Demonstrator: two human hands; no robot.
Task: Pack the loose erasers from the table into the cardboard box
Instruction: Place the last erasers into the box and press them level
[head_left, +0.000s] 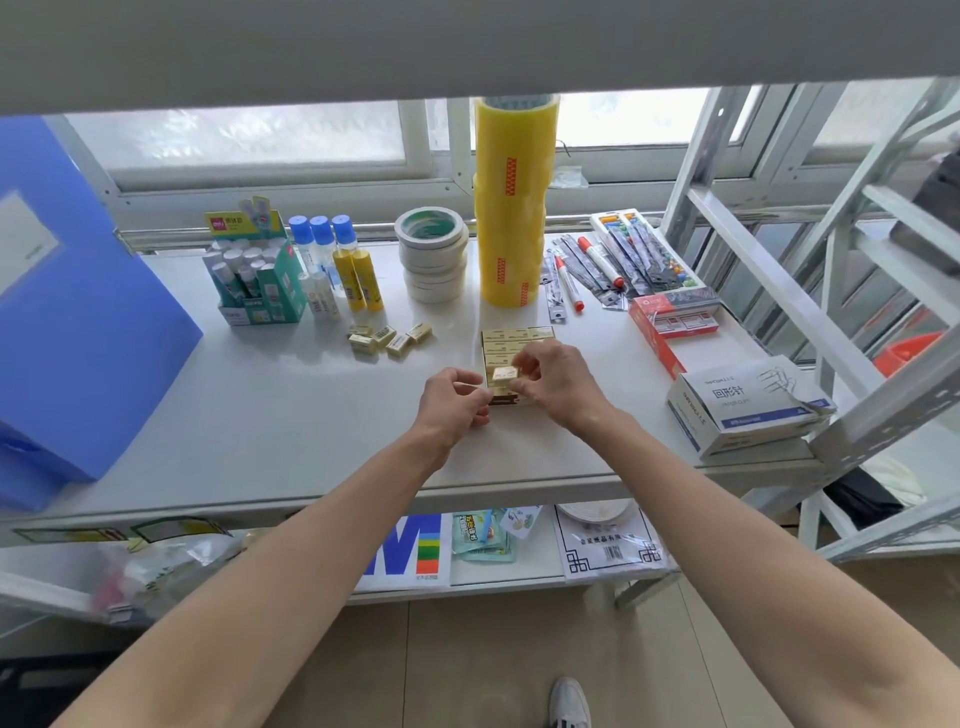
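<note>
Pinching an eraser (506, 372), right grip (550, 375) hovers over box (514, 338).

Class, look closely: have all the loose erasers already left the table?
No: a cluster of loose erasers lies on the table, beside the glue sticks.

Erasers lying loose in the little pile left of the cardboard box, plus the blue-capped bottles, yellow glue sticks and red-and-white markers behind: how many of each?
Loose erasers: 5
Blue-capped bottles: 3
Yellow glue sticks: 2
Red-and-white markers: 2
Total: 12
</note>
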